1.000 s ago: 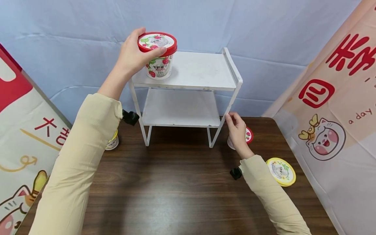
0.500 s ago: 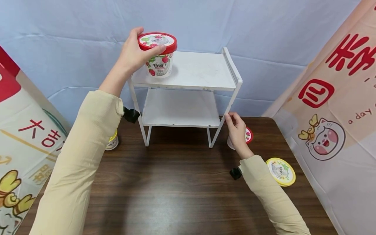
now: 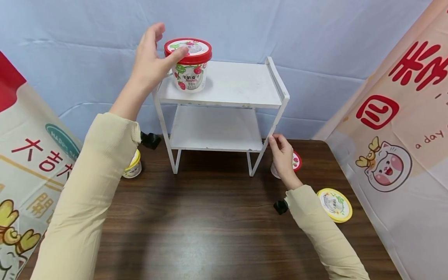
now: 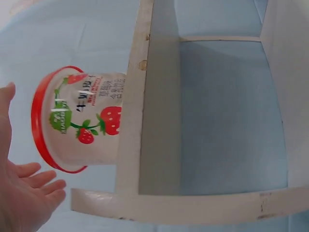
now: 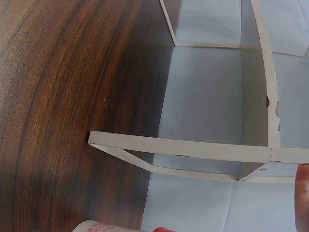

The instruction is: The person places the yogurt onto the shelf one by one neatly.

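Note:
A strawberry-printed tub with a red lid point(image 3: 191, 76) stands upright at the left end of the top tier of a white two-tier rack point(image 3: 241, 83). Beside the tub, my left hand point(image 3: 148, 64) has its thumb and fingers spread. The left wrist view shows a gap between that hand point(image 4: 29, 193) and the tub point(image 4: 91, 121). Lower down, my right hand point(image 3: 282, 157) pinches the rack's right front post between thumb and fingers. Only a fingertip point(image 5: 302, 188) of it enters the right wrist view, against the rack frame point(image 5: 183, 149).
Another red-lidded tub point(image 3: 297, 161) is partly hidden behind my right hand. A yellow-lidded tub point(image 3: 133, 167) stands left of the rack, and a second yellow lid point(image 3: 335, 205) shows by my right sleeve. Printed panels flank the brown table point(image 3: 210, 217); blue cloth hangs behind.
My left hand has let go of the strawberry tub and moved slightly left and up, fingers opening. The tub stays on the top tier. My right hand has not moved.

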### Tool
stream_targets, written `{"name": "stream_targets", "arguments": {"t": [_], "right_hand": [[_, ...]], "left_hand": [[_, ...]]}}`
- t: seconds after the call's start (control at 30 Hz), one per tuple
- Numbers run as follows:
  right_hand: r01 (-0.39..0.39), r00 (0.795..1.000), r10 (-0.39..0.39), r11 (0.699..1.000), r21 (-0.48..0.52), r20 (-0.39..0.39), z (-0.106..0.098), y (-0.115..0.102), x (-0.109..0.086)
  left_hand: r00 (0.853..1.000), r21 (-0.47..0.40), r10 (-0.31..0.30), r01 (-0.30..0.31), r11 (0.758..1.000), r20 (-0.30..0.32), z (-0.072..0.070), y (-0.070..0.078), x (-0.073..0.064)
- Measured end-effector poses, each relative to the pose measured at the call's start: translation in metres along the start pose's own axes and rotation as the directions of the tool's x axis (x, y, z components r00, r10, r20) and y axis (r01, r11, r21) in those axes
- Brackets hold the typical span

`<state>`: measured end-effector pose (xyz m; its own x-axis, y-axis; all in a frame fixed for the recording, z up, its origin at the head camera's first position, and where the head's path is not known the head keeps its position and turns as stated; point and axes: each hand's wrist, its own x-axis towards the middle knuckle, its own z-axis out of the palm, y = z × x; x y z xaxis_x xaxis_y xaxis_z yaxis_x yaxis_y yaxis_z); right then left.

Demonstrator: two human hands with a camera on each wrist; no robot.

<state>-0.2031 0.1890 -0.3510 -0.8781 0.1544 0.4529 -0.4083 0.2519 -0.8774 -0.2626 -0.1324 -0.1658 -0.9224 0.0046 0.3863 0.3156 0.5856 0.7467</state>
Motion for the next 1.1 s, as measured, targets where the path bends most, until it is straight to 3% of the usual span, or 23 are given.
{"name": "stream_targets", "arguments": {"t": [0.1,0.2,0.33,0.43,0.5,0.57,0.7,0.8,1.03,1.1], "right_hand": [[-0.003,1.000,0.003,1.000,-0.003,-0.002,-0.001,0.000,0.000],[-0.002,1.000,0.002,1.000,-0.003,-0.005,-0.001,0.000,-0.001],[0.004,1.000,-0.004,1.000,0.000,-0.003,-0.002,0.000,0.000],[0.002,1.000,-0.002,1.000,0.001,-0.002,-0.002,0.000,0.000],[0.000,1.000,0.000,1.000,-0.003,-0.003,-0.002,0.000,-0.001],[-0.001,1.000,0.001,1.000,-0.006,-0.006,-0.002,0.000,-0.001],[-0.001,1.000,0.001,1.000,-0.006,-0.012,-0.003,-0.001,0.000],[-0.002,1.000,0.002,1.000,0.002,-0.010,-0.003,-0.001,0.000],[-0.004,1.000,0.004,1.000,0.005,-0.001,-0.003,-0.002,0.000],[-0.005,1.000,0.005,1.000,0.001,0.000,-0.003,-0.002,0.000]], "left_hand": [[0.996,0.034,0.079,-0.078,0.996,-0.030,-0.001,0.002,-0.007],[0.982,0.077,0.176,-0.172,0.982,-0.060,-0.002,0.003,-0.015],[0.939,0.120,0.329,-0.317,0.941,-0.098,-0.003,0.004,-0.026],[0.894,0.120,0.434,-0.422,0.899,-0.110,-0.002,0.004,-0.035],[0.856,0.113,0.505,-0.493,0.862,-0.112,-0.001,0.003,-0.041],[0.813,0.104,0.573,-0.564,0.819,-0.106,0.001,0.002,-0.046],[0.706,0.123,0.705,-0.696,0.707,-0.058,0.006,0.000,-0.055],[0.665,0.130,0.747,-0.741,0.659,0.005,0.009,0.000,-0.062],[0.674,0.111,0.733,-0.739,0.664,0.097,0.017,-0.004,-0.077],[0.666,0.107,0.737,-0.746,0.657,0.116,0.019,-0.006,-0.079]]}}
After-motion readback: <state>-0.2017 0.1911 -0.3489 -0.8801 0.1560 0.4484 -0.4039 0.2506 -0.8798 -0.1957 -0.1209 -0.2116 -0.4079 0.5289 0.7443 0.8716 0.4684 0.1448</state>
